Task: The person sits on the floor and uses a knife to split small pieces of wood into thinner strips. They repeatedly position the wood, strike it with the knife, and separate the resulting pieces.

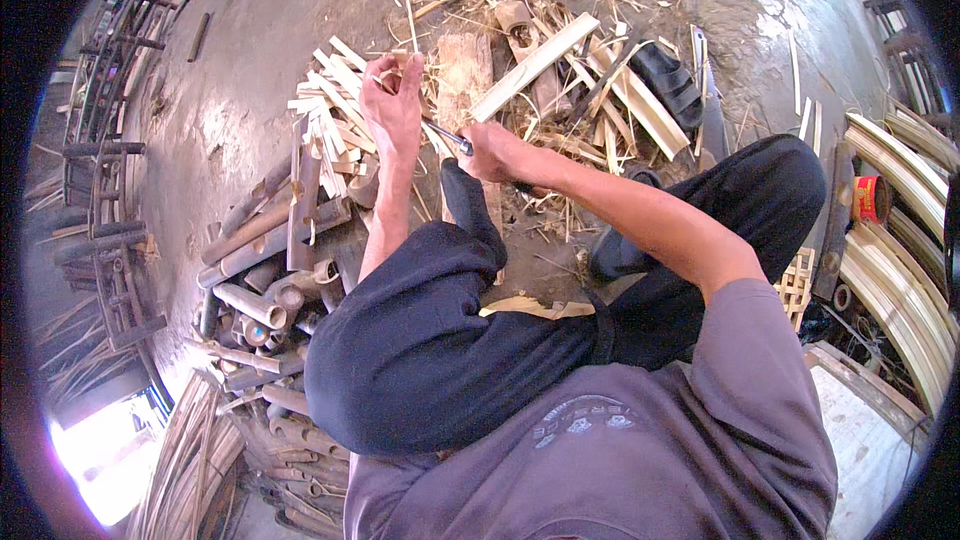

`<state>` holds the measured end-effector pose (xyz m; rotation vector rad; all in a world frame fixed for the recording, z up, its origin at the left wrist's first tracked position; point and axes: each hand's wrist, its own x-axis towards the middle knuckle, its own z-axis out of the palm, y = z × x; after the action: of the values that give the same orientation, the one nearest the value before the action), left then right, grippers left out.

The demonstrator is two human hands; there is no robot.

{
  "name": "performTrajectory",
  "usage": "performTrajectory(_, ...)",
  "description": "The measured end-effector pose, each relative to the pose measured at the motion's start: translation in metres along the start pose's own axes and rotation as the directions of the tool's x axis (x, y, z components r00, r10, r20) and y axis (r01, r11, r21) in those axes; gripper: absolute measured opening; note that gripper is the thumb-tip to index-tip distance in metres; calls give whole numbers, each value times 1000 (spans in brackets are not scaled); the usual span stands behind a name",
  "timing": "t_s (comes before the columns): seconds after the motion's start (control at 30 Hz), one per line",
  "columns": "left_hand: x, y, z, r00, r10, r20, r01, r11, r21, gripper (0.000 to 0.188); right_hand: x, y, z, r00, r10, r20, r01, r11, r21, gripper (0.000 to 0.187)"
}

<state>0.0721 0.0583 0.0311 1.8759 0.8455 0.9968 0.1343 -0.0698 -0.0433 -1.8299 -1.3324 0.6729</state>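
I sit on the floor with my knees drawn up in dark trousers. My left hand is raised above my left knee and pinches a small pale bamboo piece at its fingertips. My right hand is closed around the handle of a knife whose metal blade points left toward the left hand's wrist. Both hands hover over a heap of split bamboo strips and shavings.
Short bamboo tubes lie piled at my left. Long split slats and a flat board lie ahead, beside a black sandal. Curved bamboo strips and a red can are at the right. Bamboo frames stand at the far left.
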Motion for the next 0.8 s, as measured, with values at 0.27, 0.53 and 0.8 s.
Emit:
performTrajectory(0.27,7,-11,0,998,-59,6,60,994,-90,35,4,23,14,987,32,158,-33,999,6,19)
performTrajectory(0.53,4,2,-3,997,-81,20,83,987,-137,34,-8,46,24,982,89,169,-81,995,-55,23)
performTrajectory(0.8,-14,6,-1,990,-124,64,135,971,-198,26,-29,69,36,972,186,146,-170,979,-115,24)
